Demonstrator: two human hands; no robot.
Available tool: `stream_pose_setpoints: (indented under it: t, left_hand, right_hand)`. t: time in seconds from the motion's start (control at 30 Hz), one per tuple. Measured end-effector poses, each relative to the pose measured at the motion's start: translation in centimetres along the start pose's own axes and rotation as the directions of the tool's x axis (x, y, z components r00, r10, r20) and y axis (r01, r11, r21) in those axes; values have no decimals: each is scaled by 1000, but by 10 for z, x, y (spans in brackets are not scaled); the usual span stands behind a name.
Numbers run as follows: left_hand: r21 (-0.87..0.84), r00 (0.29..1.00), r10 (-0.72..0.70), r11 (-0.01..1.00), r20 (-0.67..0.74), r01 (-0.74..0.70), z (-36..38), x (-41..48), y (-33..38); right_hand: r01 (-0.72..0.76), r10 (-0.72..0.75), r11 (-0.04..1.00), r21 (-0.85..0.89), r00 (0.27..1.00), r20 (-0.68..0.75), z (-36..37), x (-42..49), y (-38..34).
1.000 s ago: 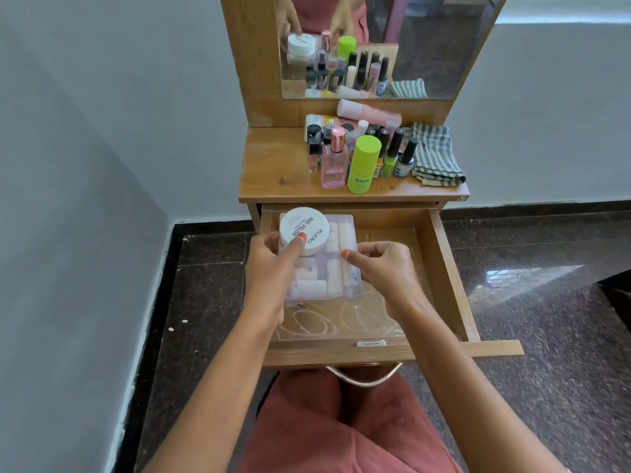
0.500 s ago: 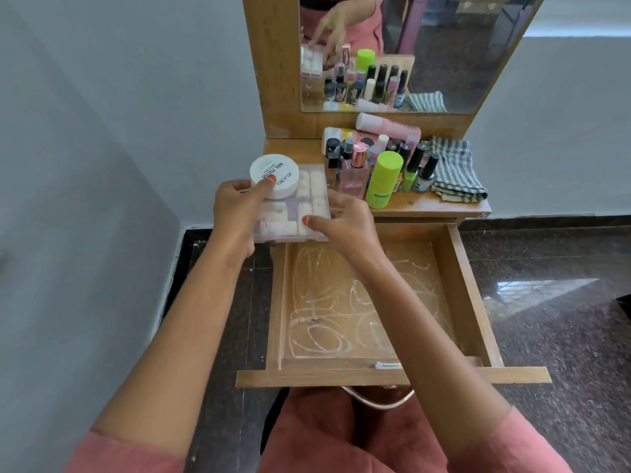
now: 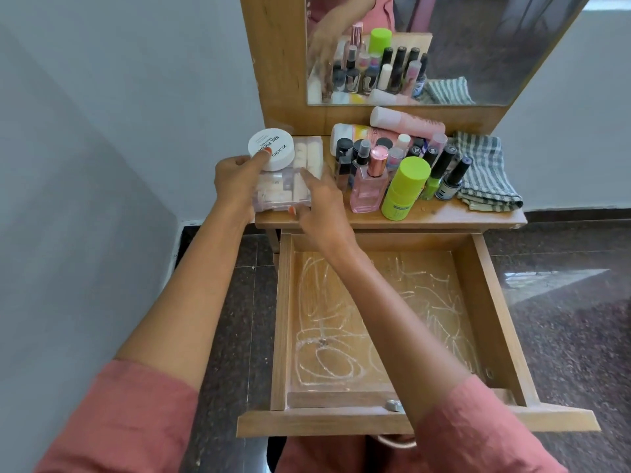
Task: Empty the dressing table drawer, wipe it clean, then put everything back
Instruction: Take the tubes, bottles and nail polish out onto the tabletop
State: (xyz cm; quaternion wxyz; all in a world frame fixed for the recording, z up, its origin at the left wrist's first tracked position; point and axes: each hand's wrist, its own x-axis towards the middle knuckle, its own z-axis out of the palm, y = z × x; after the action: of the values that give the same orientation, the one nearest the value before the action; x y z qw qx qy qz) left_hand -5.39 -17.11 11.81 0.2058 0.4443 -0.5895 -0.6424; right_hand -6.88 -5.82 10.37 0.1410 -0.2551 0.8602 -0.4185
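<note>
The wooden drawer (image 3: 478,302) stands pulled out, holding nothing but white scribble marks on its floor. A clear plastic box (image 3: 290,186) of small white pieces sits at the left end of the dressing table top (image 3: 444,216), with a round white jar (image 3: 273,150) on its lid. My left hand (image 3: 235,182) grips the box's left side, thumb on the jar. My right hand (image 3: 321,199) holds the box's right front corner. A striped cloth (image 3: 485,172) lies folded at the right end of the top.
Several bottles crowd the table top: a lime-green bottle (image 3: 404,189), a pink perfume bottle (image 3: 370,182), nail polishes (image 3: 440,175) and pink tubes (image 3: 406,121) lying behind. A mirror (image 3: 444,46) rises at the back. A grey wall is close on the left; dark stone floor surrounds.
Both hands lifted the box and jar out of the drawer, carried them up and left, and brought them down onto the left end of the table top.
</note>
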Motion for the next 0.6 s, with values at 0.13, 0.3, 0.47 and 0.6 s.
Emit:
stream_pose_setpoints:
  t: [0.13,0.3,0.47,0.6]
  left_hand:
    - [-11,1000,-13,1000,6,13,5,7,0]
    - [5,1000,-2,1000,-9,2,10,12,0]
    - [24,1000,20,1000,-4,-20,16,12,2]
    - [62,999,43,997,13,-44,15,10,2]
  right_hand:
    - [3,-3,999,-36,1000,-14,3,7,3]
    - [32,-37,990,-137,999,-39,6,14,5]
    - [55,-71,956,-290,996,-45,5,16,8]
    - [75,-119,899,-431,990,-76,11,12,10]
